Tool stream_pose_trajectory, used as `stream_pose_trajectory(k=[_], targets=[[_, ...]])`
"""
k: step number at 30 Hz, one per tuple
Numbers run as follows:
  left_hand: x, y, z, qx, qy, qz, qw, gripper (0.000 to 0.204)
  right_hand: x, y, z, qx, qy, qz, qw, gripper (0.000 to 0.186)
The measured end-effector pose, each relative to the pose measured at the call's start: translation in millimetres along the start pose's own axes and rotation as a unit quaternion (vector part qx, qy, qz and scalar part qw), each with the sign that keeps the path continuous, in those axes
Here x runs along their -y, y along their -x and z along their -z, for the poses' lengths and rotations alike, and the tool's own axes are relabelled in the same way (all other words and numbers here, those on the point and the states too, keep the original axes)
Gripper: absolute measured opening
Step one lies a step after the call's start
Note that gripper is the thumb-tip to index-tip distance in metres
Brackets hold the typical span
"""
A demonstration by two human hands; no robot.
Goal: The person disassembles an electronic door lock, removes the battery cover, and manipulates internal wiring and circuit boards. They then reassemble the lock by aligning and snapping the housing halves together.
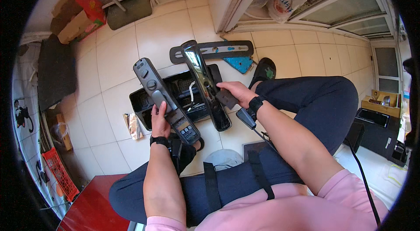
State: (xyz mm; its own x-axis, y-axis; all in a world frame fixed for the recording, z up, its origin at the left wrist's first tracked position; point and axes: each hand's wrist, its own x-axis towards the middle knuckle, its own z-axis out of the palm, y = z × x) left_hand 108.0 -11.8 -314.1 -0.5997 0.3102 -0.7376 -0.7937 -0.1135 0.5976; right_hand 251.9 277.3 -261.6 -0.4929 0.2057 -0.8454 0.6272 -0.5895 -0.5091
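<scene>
My left hand (160,121) is closed round a long dark-grey door-lock panel (151,83) with a round knob and a raised grip. Toward its near end, the panel shows a recessed section. My right hand (237,92) grips a glossy black door-lock panel (200,71) at its side, by a dark flat piece (227,99) that juts out. Both panels are held tilted above a black compartmented tray (140,104) on the floor. A white cable (191,93) shows between them.
Beyond the tray lie a long black plate with a metal strip (234,48) and a blue perforated piece (239,63). A foil packet (132,126) sits left of the tray. A red stool or table (94,204) stands near left; a red crate (60,174) is beyond it.
</scene>
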Motion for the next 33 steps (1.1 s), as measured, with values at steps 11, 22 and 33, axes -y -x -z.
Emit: stream_pose_trajectory(k=[11, 22, 33], targets=[[3, -1, -12, -0.054, -0.058, -0.005, 0.997, 0.071, -35, 20, -83, 0.065, 0.663, 0.241, 0.706, 0.033], [2, -3, -9, -0.070, -0.158, -0.029, 0.984, 0.098, -53, -21, -116, 0.051, 0.622, 0.115, 0.772, 0.076], [4, 1, -10, -0.211, -0.471, -0.181, 0.837, 0.084, -72, -5, -113, -0.055, 0.528, 0.205, 0.822, 0.044]])
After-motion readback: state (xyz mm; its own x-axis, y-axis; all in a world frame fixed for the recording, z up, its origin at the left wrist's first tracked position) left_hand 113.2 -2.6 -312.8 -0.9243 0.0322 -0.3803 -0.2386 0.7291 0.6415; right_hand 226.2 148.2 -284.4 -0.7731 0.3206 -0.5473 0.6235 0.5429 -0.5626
